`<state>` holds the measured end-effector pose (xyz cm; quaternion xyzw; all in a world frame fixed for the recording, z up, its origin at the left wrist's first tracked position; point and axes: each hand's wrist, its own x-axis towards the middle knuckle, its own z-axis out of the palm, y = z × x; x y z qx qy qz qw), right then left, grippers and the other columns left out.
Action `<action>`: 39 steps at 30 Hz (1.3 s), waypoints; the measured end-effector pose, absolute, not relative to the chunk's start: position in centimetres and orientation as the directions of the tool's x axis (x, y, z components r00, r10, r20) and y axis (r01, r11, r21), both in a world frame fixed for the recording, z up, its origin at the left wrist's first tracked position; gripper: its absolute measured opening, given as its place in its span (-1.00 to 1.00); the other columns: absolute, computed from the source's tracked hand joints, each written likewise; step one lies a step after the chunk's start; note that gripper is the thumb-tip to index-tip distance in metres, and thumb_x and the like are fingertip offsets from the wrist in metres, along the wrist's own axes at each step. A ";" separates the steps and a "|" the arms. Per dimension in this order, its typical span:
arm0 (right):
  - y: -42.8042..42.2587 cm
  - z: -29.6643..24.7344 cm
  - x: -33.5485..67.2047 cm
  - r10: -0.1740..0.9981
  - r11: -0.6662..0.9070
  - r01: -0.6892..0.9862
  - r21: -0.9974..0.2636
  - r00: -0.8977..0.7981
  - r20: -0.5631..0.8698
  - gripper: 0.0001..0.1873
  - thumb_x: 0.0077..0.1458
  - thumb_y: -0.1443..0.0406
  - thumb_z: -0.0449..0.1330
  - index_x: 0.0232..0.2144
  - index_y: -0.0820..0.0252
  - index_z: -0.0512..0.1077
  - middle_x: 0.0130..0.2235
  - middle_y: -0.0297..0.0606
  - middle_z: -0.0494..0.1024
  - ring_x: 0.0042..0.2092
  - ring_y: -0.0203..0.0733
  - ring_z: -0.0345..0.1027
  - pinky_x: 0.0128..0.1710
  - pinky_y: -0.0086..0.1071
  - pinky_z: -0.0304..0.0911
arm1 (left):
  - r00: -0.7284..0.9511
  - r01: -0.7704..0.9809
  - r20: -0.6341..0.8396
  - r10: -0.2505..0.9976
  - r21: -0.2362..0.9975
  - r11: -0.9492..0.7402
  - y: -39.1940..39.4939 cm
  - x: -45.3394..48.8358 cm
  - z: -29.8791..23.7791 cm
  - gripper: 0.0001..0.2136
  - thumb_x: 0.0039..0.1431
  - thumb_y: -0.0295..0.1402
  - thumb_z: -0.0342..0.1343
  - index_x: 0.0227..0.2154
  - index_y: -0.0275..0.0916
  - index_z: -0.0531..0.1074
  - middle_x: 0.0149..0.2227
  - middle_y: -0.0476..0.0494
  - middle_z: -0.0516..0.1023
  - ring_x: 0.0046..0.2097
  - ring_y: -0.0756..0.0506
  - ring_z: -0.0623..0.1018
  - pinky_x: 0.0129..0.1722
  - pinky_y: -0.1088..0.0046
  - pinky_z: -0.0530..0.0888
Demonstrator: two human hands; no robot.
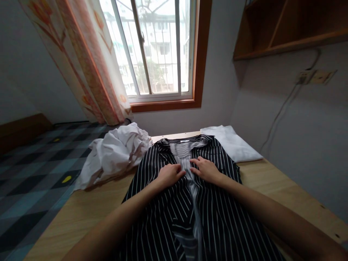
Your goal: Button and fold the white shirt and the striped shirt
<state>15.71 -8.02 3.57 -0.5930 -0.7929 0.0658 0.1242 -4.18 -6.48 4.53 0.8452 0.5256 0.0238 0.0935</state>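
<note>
A black shirt with white stripes lies spread on the wooden table, collar toward the window. Its front is unfastened, and the paler inside shows between the two front panels. My left hand rests on the left panel by the opening, thumb apart from the fingers. On the other panel, close to the opening, lies my right hand with its fingers spread. Neither hand appears to grip the fabric. The lower end of the shirt runs out of view at the bottom.
Crumpled white cloth is heaped at the table's left edge. Folded white cloth lies at the back right. The wooden table borders a bed with a checked cover. A curtain, window and wall shelf stand beyond.
</note>
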 end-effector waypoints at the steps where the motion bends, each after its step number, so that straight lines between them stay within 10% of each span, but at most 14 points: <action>1: -8.0 3.4 15.5 0.953 0.297 0.932 -0.206 -0.278 0.118 -0.59 0.23 0.10 0.09 0.07 0.08 0.39 -0.05 -0.10 0.44 -0.10 -0.03 0.39 -0.21 -0.27 0.25 | 0.432 0.894 -0.060 0.900 0.155 -0.420 -6.6 -4.0 4.4 -0.66 0.22 -0.02 -0.02 -0.33 -0.18 0.47 -0.33 -0.17 0.59 -0.24 -0.23 0.58 -0.28 0.32 0.43; 10: -8.7 0.4 15.3 0.879 0.371 0.927 -0.045 -0.335 0.339 -0.74 0.22 0.20 0.12 -0.13 0.12 0.52 0.04 -0.12 0.46 0.02 0.04 0.25 -0.04 -0.11 0.13 | 0.610 0.771 0.245 0.753 0.037 -0.636 -8.6 -4.9 3.1 -0.42 0.20 0.03 0.02 0.22 -0.13 0.24 0.25 -0.29 0.27 0.27 -0.38 0.20 0.21 -0.11 0.12; 16: -8.1 -1.2 16.1 0.791 0.478 0.870 -0.122 -0.366 0.490 -0.80 0.21 0.34 0.13 -0.32 0.09 0.57 0.06 -0.21 0.48 0.15 -0.01 0.18 0.11 -0.07 -0.04 | 0.785 0.582 0.213 0.582 0.070 -0.810 -8.5 -6.4 2.4 -0.74 0.22 -0.15 0.09 -0.06 0.06 0.53 0.34 -0.04 0.12 0.37 -0.40 -0.03 0.23 -0.29 -0.20; 29: -8.9 0.6 17.5 0.800 0.344 0.756 -0.557 0.075 0.596 -0.81 0.18 0.25 0.15 -0.41 0.11 0.53 -0.04 -0.18 0.51 0.06 0.02 0.29 0.11 0.03 0.00 | 0.792 0.507 0.273 0.546 0.204 -0.837 -8.7 -7.8 2.3 -0.89 0.13 -0.29 0.20 -0.28 -0.04 0.58 0.15 -0.01 0.42 0.27 -0.29 0.21 0.27 -0.19 -0.10; 39: -10.2 1.8 16.2 0.901 0.415 0.575 -0.705 -0.151 0.407 -0.87 0.18 0.30 0.14 -0.37 0.13 0.49 0.10 -0.16 0.46 0.26 0.08 0.13 0.21 0.19 -0.09 | 0.228 0.480 0.640 0.733 0.581 -0.657 -8.5 -7.1 6.4 -0.89 0.16 -0.30 0.17 -0.39 -0.14 0.59 0.06 -0.13 0.47 0.14 -0.22 0.36 0.19 -0.08 0.21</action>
